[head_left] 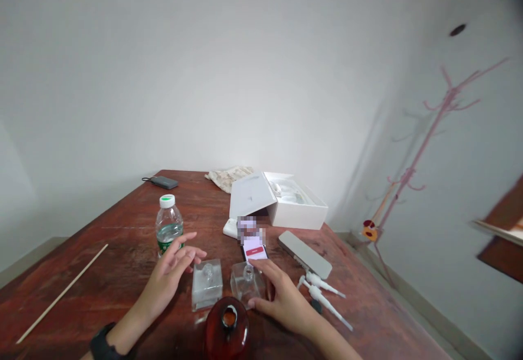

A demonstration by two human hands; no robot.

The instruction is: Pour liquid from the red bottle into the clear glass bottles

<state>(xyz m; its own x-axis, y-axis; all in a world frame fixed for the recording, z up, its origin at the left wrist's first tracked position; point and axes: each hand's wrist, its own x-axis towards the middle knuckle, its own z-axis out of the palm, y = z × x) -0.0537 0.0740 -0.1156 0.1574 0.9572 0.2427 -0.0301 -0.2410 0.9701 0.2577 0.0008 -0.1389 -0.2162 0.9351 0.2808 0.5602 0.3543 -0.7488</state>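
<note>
Two clear square bottles with open necks stand side by side near the table's front. The left clear bottle [207, 289] has my left hand [174, 264] next to it, with fingers extended and apart, holding nothing. My right hand [281, 294] grips the right clear bottle [242, 284] from its right side, fingers at the back and thumb in front. Nearest me stands a brown round bottle [226, 330] with an uncapped neck. White pump heads [322, 297] lie to the right of my right hand.
A water bottle [166, 224] stands behind my left hand. A thin wooden stick [63, 293] lies at left. Behind are a lit phone [254, 248], a grey case [305, 254], an open white box [300, 215], a cloth [229, 177] and a dark power bank [164, 182].
</note>
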